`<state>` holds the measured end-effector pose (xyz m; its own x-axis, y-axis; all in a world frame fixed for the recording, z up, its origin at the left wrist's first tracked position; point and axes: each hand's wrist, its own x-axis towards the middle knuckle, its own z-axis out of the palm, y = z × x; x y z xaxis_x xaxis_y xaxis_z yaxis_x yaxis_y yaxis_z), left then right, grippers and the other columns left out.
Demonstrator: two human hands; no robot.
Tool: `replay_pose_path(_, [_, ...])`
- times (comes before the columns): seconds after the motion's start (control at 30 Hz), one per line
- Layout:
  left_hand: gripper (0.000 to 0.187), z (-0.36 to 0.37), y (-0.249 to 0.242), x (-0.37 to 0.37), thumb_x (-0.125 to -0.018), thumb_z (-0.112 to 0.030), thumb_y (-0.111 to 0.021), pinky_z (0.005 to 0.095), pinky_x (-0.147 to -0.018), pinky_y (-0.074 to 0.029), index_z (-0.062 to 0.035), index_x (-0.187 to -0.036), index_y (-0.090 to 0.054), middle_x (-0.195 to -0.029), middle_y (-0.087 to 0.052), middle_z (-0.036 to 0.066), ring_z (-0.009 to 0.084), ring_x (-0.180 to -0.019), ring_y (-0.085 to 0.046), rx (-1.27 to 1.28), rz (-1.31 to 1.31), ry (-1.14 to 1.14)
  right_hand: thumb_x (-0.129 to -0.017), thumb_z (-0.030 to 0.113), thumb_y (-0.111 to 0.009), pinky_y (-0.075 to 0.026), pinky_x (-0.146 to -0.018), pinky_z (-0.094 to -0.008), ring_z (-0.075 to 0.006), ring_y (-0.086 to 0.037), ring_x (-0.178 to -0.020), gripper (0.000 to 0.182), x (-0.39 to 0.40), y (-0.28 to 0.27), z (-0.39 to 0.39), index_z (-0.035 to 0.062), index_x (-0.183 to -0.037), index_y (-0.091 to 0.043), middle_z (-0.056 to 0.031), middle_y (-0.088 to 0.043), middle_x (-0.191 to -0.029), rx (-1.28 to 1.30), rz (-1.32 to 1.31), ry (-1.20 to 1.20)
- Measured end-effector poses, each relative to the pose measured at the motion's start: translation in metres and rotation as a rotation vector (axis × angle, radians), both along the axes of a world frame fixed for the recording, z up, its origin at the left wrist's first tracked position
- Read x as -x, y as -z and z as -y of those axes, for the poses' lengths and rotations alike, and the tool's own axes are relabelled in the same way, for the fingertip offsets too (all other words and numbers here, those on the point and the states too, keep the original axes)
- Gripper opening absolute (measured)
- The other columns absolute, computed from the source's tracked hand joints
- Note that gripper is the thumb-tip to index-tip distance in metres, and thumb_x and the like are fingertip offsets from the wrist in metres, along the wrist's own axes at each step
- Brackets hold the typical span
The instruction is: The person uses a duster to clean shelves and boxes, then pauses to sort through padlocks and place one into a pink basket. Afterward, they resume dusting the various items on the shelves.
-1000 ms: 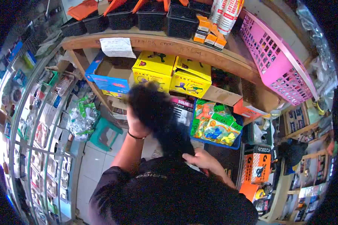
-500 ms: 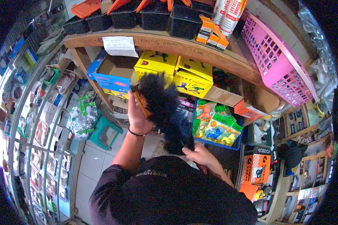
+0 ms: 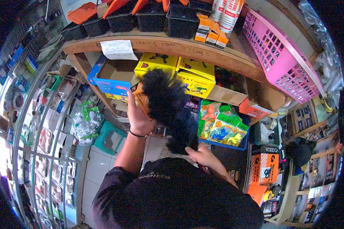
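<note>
Now both hands' fingers grip the black fluffy duster [image 3: 170, 108], left hand [image 3: 138, 116] above, right hand [image 3: 200, 154] below.

Black short-sleeved shirt with pale lettering; thin dark band on left wrist [image 3: 135, 133].

1. A wooden shelf [image 3: 202, 51] runs across the top, with a white paper note [image 3: 118, 49] hanging from its front edge.
2. Black bins [image 3: 151, 19] with orange lids stand in a row on it, beside small orange boxes [image 3: 210, 34].
3. A pink plastic basket [image 3: 283, 57] leans tilted at the right.
4. Yellow boxes [image 3: 195, 76] sit under the shelf, next to an open blue carton [image 3: 109, 82].
5. Green and orange packets [image 3: 221, 126] fill a blue tray.
6. A teal stool [image 3: 109, 137] stands on the tiled floor.
</note>
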<state>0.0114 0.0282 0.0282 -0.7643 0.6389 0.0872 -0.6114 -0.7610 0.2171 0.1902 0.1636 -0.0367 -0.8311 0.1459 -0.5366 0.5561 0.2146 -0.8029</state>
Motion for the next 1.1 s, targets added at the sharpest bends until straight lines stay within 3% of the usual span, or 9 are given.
replay_pose_path(0.1, [0.063,-0.002,0.004,-0.001,-0.081,-0.055,-0.027,0.0463,-0.078,-0.042,-0.0072,-0.121,-0.033,-0.108,-0.048,0.018,0.0348,-0.092,-0.05,0.202,-0.233,-0.083,-0.079,0.033,-0.053,-0.035,-0.042,-0.0261,-0.009,-0.043,-0.045,0.034,-0.002,0.036,0.0,0.0025,-0.064,-0.052,-0.0008,-0.048,-0.051,-0.188,-0.515,-0.281])
replay_pose_path(0.33, [0.066,-0.002,0.002,0.001,-0.079,-0.057,-0.029,0.0448,-0.078,-0.042,-0.0046,-0.119,-0.034,-0.11,-0.046,0.017,0.0352,-0.094,-0.049,0.103,-0.006,-0.057,-0.077,0.036,-0.055,-0.036,-0.044,-0.0267,-0.01,-0.045,-0.048,0.037,-0.003,0.009,-0.002,0.0015,-0.065,-0.051,-0.0009,-0.049,-0.052,-0.08,-0.175,-0.192])
replay_pose_path(0.43, [0.066,-0.003,0.017,0.014,-0.08,-0.056,-0.027,0.0466,-0.076,-0.042,-0.0041,-0.12,-0.031,-0.109,-0.047,0.018,0.0352,-0.093,-0.05,0.081,-0.482,0.136,-0.079,0.037,-0.052,-0.039,-0.048,-0.0289,-0.0129,-0.047,-0.051,0.039,-0.004,-0.013,0.005,-0.0007,-0.067,-0.052,-0.0034,-0.051,-0.056,-0.101,-0.275,-0.105])
replay_pose_path(0.57, [0.063,-0.002,-0.003,-0.005,-0.081,-0.054,-0.027,0.0509,-0.083,-0.036,-0.0057,-0.12,-0.032,-0.112,-0.046,0.014,0.0346,-0.099,-0.046,0.054,-0.072,-0.026,-0.08,0.038,-0.049,-0.04,-0.05,-0.0308,-0.0149,-0.048,-0.053,0.041,-0.001,-0.008,0.001,-0.0006,-0.067,-0.051,-0.0036,-0.05,-0.057,-0.053,-0.082,-0.139])
replay_pose_path(0.7, [0.06,0.0,0.014,0.008,-0.081,-0.052,-0.03,0.0501,-0.077,-0.041,-0.008,-0.121,-0.031,-0.109,-0.046,0.018,0.0361,-0.098,-0.046,0.154,-0.608,0.086,-0.08,0.039,-0.049,-0.038,-0.048,-0.0306,-0.0136,-0.045,-0.049,0.041,-0.004,0.01,0.007,0.0005,-0.066,-0.05,-0.0031,-0.046,-0.051,-0.186,-0.236,-0.196])
replay_pose_path(0.87, [0.062,-0.001,0.009,-0.001,-0.081,-0.054,-0.028,0.0486,-0.079,-0.04,-0.0095,-0.124,-0.029,-0.113,-0.045,0.017,0.0346,-0.098,-0.047,0.075,-0.053,-0.032,-0.079,0.044,-0.049,-0.039,-0.047,-0.0318,-0.0154,-0.047,-0.049,0.047,-0.005,0.034,0.0,-0.0008,-0.066,-0.053,-0.005,-0.05,-0.053,-0.142,-0.187,-0.227])
replay_pose_path(0.97, [0.06,0.002,0.026,0.01,-0.081,-0.053,-0.029,0.0464,-0.081,-0.04,-0.0084,-0.12,-0.034,-0.108,-0.047,0.016,0.0316,-0.092,-0.05,0.485,-0.682,-0.005,-0.079,0.045,-0.046,-0.038,-0.046,-0.0305,-0.0146,-0.047,-0.048,0.05,-0.004,-0.004,0.004,-0.0008,-0.062,-0.052,-0.0051,-0.049,-0.053,-0.179,-0.12,-0.209])
replay_pose_path(1.0, [0.057,0.001,0.021,0.004,-0.08,-0.051,-0.032,0.0481,-0.08,-0.04,-0.0084,-0.119,-0.035,-0.106,-0.048,0.015,0.0311,-0.092,-0.05,0.042,-0.341,0.11,-0.079,0.047,-0.046,-0.039,-0.047,-0.0316,-0.0157,-0.047,-0.048,0.052,-0.005,-0.001,0.005,-0.0013,-0.06,-0.051,-0.0062,-0.05,-0.053,-0.079,-0.173,-0.033])
replay_pose_path(1.1, [0.053,-0.005,0.006,-0.007,-0.081,-0.046,-0.033,0.0477,-0.08,-0.04,-0.0079,-0.118,-0.035,-0.105,-0.049,0.016,0.0307,-0.089,-0.051,0.056,-0.12,-0.041,-0.08,0.043,-0.047,-0.038,-0.047,-0.0296,-0.013,-0.046,-0.049,0.045,-0.005,0.0,0.001,0.0006,-0.066,-0.052,-0.0045,-0.049,-0.053,-0.107,-0.041,-0.132])
